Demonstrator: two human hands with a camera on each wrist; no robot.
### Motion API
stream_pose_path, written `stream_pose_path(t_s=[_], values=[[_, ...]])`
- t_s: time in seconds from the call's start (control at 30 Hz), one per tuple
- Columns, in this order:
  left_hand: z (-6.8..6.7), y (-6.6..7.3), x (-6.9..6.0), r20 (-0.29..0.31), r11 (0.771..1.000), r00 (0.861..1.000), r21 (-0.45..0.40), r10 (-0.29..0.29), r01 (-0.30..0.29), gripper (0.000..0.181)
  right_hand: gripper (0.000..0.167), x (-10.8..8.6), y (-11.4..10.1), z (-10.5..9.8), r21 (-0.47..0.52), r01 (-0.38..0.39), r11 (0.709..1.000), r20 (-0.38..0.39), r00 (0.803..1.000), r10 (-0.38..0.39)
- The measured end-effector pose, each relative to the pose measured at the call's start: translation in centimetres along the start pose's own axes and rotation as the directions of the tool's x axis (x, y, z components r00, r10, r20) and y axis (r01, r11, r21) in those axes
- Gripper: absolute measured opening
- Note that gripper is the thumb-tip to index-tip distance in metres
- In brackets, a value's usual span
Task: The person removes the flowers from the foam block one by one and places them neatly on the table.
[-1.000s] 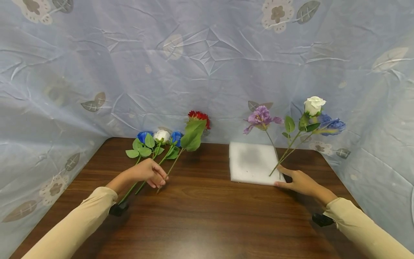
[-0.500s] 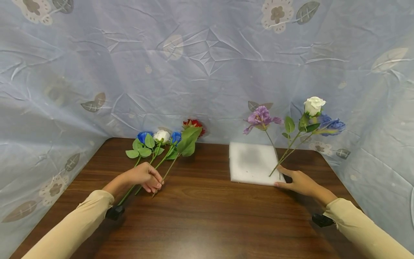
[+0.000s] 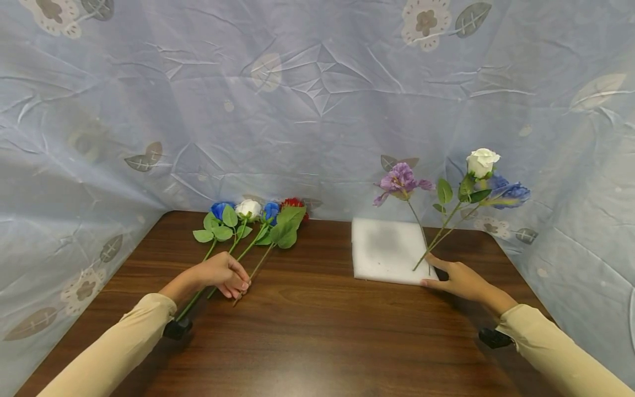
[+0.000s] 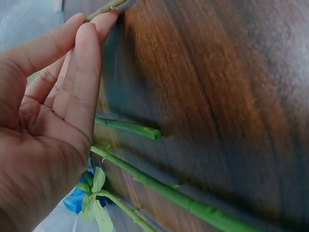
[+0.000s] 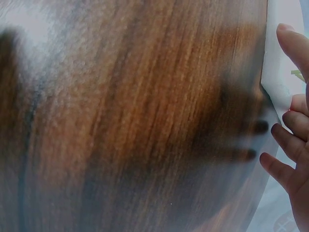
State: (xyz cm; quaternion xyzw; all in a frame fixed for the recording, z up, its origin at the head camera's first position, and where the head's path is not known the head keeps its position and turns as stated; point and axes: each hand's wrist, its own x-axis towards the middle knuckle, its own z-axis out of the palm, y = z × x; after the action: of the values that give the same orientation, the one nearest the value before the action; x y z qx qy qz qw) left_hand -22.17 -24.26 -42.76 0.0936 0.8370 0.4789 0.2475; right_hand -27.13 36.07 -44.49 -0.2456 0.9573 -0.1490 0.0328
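Note:
My left hand (image 3: pixel 221 277) pinches the lower stem of a red flower (image 3: pixel 292 204) between thumb and fingertips. That flower slants just above or on the table, its large leaves (image 3: pixel 286 226) partly covering the bloom. Beside it lie a blue rose (image 3: pixel 270 212), a white rose (image 3: pixel 248 209) and another blue rose (image 3: pixel 221 210), their stems running under or past my left hand. At the right, my right hand (image 3: pixel 458 280) holds the near right corner of a white foam block (image 3: pixel 379 259). A purple iris (image 3: pixel 401 181), a white rose (image 3: pixel 482 162) and a blue iris (image 3: pixel 508 192) stand tilted in the block.
The brown wooden table (image 3: pixel 317 331) reaches from the foam block to the flowers at left. A patterned pale-blue cloth (image 3: pixel 317 82) hangs behind and at both sides. Thorny green stems (image 4: pixel 178 195) lie close below my left hand in the left wrist view.
The red flower's head has come down and to the left, beside the other roses. My left hand has shifted slightly left and lower with its stem. My right hand and the foam block stay put.

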Motion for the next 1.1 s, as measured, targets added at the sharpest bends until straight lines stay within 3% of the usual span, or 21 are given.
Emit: stream_pose_path(t_s=[0.27,0.67,1.1], values=[[0.1,0.0,0.0,-0.021,1.0,1.0,-0.005,-0.02,0.02,0.014,0.088,-0.1,-0.2,0.0,-0.003,-0.002,1.0,0.0,1.0,0.002],[-1.0,0.1,-0.8,-0.099,0.998,0.993,0.012,-0.066,0.067,0.02,0.087,0.0,-0.3,-0.1,-0.004,0.0,1.0,-0.004,1.0,0.0],[-0.8,0.6,0.2,-0.061,0.991,0.99,0.035,-0.127,0.129,0.018,0.087,0.0,0.0,0.0,-0.012,0.004,1.0,-0.004,1.0,-0.004]])
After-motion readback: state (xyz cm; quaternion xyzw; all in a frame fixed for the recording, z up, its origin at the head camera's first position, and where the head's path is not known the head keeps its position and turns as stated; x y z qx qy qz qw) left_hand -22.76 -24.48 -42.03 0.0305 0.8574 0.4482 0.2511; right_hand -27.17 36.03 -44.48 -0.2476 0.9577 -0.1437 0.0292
